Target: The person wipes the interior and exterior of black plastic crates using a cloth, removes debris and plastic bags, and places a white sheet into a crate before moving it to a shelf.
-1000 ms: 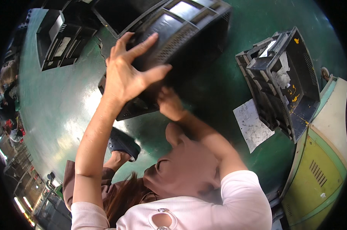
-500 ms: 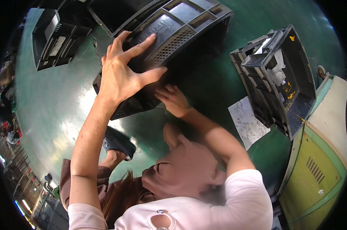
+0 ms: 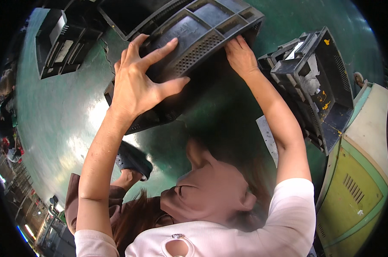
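We are having the black crate (image 3: 202, 34) tilted over the green floor (image 3: 61, 111), between our hands: its left end is lying under the fingers of our left hand (image 3: 136, 83), and its near edge, toward the right corner, is meeting the fingers of our right hand (image 3: 242, 55). Its ribbed outside is facing up at us, with a perforated strip running along the near edge.

Farther out, an open crate (image 3: 125, 17) is standing behind its left corner; we are seeing only darkness inside. The right-hand crate (image 3: 347, 92) is leaning on its side, holding crumpled paper (image 3: 311, 81) and yellow bits (image 3: 326, 105). Another crate (image 3: 52, 47) is standing at the upper left. A paper sheet (image 3: 267, 137) is lying on the floor, partly behind our right forearm, and a green cabinet (image 3: 356, 192) is standing beyond.

Our left fingers are spreading wide, touching the crate, the thumb standing well apart. Our right fingers are lying close together, their tips partly hiding at the edge; we cannot tell whether they are clamping it.
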A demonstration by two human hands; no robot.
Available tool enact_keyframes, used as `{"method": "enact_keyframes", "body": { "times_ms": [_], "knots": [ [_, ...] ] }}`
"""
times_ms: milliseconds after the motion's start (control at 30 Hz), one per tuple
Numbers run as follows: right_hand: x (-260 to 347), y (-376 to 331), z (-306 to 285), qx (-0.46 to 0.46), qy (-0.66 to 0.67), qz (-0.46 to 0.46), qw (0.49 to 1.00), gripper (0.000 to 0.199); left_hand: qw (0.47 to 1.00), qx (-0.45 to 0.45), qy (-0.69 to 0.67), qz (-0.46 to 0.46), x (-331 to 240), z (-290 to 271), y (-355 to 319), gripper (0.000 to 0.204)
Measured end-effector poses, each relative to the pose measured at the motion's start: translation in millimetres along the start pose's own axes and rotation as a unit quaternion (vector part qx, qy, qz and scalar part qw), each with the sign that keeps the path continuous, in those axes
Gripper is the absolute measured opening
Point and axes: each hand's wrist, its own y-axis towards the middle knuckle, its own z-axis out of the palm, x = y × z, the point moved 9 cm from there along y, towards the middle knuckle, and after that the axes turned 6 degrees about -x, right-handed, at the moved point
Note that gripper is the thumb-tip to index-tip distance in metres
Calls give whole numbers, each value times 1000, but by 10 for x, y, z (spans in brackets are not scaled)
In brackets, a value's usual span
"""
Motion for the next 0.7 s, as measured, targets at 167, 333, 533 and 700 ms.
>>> {"method": "enact_keyframes", "body": {
  "times_ms": [167, 333, 533, 700],
  "knots": [
    [328, -264, 398, 92, 18, 10, 996, 43, 1000, 21, -11, -6, -91, 22, -117, 68],
    [435, -250, 600, 10, 83, 122, 989, 31, 999, -26, 33, 27, -427, 58, -311, 69],
    [365, -367, 346, 1, 132, 191, 973, 30, 995, -20, 19, 101, -763, 160, -523, 68],
    [357, -1231, 72, 517, 232, 224, 793, 32, 994, -30, 28, 98, -696, 155, -492, 66]
  ]
}}
